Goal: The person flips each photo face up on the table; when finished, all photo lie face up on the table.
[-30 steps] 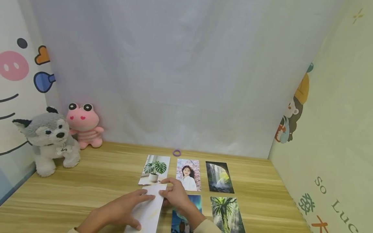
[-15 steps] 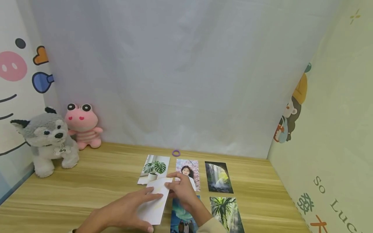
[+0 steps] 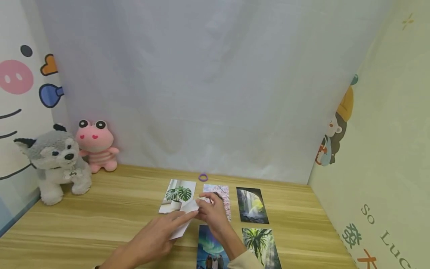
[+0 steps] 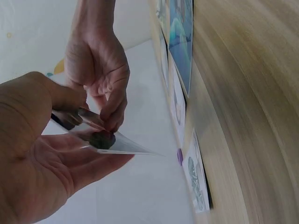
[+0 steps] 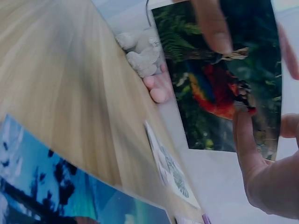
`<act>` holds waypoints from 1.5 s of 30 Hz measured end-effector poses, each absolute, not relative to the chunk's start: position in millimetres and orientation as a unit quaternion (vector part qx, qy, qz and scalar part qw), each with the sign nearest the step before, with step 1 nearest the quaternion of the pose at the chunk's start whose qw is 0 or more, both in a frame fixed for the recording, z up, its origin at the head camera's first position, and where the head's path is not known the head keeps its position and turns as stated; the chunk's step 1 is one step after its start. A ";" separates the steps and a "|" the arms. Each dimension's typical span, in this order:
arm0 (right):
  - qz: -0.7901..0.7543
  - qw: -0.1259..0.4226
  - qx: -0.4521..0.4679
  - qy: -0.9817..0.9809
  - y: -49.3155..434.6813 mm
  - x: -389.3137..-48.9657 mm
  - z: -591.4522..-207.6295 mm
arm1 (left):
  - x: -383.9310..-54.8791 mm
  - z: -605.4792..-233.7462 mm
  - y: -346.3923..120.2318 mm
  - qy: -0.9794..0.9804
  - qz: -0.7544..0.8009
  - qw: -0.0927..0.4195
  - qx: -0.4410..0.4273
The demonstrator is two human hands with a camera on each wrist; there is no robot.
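Between both hands a photo card [image 3: 180,231] is raised above the table, tilted, with its white back toward the head view. Its picture side, a red parrot [image 5: 216,91] among green leaves, shows in the right wrist view. My left hand [image 3: 156,233] grips one end, thumb on the picture and fingers on the back. At the other end my right hand [image 3: 215,215] pinches the card, one digit pressed on the picture. Behind the hands lie a plant photo [image 3: 177,194] and a blossom portrait photo [image 3: 226,198], partly hidden by the right hand.
An aurora photo [image 3: 208,244], a waterfall photo [image 3: 252,205] and a fern photo [image 3: 258,243] lie on the wooden table [image 3: 127,194]. A purple ring [image 3: 203,177] sits near the back curtain. A husky plush [image 3: 64,164] and a pink frog plush [image 3: 97,145] stand at the left.
The photo card has moved up and to the right and tilted, so less of its white back shows. Both hands moved with it, and the left hand's fingers came closer to the right hand.
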State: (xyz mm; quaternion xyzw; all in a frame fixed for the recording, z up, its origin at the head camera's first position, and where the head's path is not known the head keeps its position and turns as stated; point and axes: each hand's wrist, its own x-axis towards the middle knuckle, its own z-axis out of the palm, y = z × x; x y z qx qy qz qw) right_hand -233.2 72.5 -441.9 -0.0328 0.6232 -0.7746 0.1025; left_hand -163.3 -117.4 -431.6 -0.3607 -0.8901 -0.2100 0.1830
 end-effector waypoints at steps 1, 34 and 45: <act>-0.776 0.098 -0.031 0.623 72.4 -233.0 -442.2 | -164.3 -431.1 -116.8 -0.887 -0.210 0.191 -0.365; -0.755 0.093 -0.020 0.649 73.4 -228.1 -460.5 | -178.9 -434.0 -105.5 -0.817 -0.402 0.266 -0.317; -0.733 0.072 -0.005 0.676 74.5 -227.9 -463.7 | -176.6 -430.1 -106.2 -0.783 -0.529 0.203 -0.257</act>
